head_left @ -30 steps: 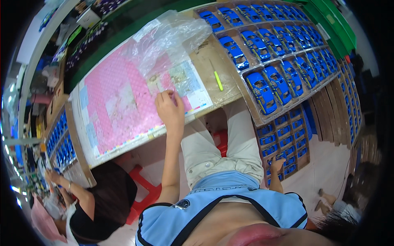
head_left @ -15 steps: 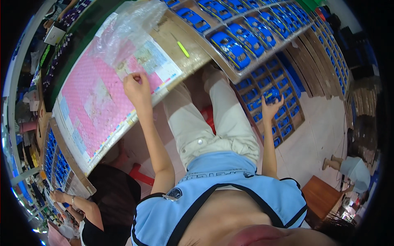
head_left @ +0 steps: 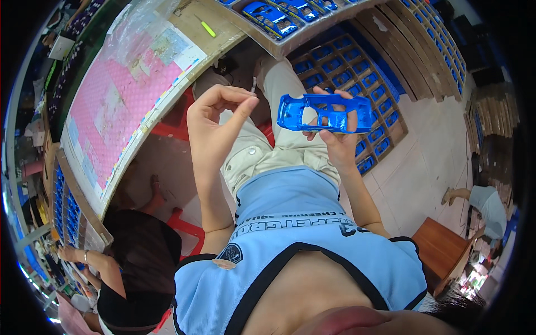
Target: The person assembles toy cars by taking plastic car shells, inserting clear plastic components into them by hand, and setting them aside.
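pink-matted workbench (head_left: 111,111); right hand (head_left: 335,139) gripping glossy blue toy car shell (head_left: 325,111)

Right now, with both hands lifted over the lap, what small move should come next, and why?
Probably bring the left hand across toward the blue toy car shell. The left hand pinches a small pale piece between thumb and fingertips, and the right hand holds the shell level beside it, but a clear gap separates them. What the piece is cannot be told.

Blue car shell (head_left: 325,112); pink sheet (head_left: 114,111).
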`<state>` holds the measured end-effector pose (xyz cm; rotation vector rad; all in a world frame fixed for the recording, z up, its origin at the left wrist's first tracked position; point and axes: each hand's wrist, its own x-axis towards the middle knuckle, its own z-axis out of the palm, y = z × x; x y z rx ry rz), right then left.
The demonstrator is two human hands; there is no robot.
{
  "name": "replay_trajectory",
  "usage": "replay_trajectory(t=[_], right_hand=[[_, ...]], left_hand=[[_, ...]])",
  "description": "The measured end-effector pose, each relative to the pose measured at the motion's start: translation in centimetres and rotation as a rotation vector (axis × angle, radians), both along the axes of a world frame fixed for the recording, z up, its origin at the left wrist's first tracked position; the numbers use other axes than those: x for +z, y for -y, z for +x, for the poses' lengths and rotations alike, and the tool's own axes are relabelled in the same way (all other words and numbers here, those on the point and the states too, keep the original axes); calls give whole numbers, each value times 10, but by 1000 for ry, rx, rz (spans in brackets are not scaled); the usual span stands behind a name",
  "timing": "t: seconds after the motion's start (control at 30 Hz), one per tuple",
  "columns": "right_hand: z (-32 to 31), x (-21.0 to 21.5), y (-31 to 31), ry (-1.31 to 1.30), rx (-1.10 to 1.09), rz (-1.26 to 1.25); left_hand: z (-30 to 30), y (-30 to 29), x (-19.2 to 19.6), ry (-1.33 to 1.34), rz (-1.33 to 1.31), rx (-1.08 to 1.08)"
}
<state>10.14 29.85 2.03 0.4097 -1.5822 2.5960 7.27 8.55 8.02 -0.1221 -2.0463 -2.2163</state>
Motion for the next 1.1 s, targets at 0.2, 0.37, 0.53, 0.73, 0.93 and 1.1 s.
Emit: replay_trajectory(t=[0.2, 0.37, 0.53, 0.73, 0.93, 1.1], right_hand=[[-1, 40, -3, -153, -1, -4], [-9, 56, 9, -33, 58, -112], [-27, 64, 28, 74, 204, -251], [-52, 53, 40, -1, 351, -362], [-60, 50, 50, 82, 309, -400], [-60, 51, 55, 74, 280, -340]], left_hand=[[0, -9, 16, -63, -27, -117], [-3, -8, 32, 15, 4, -109], [-9, 4, 28, 58, 37, -96], [-25, 7, 20, 42, 119, -26], [-41, 7, 20, -17, 93, 105], [-49, 0, 15, -142, -45, 297]])
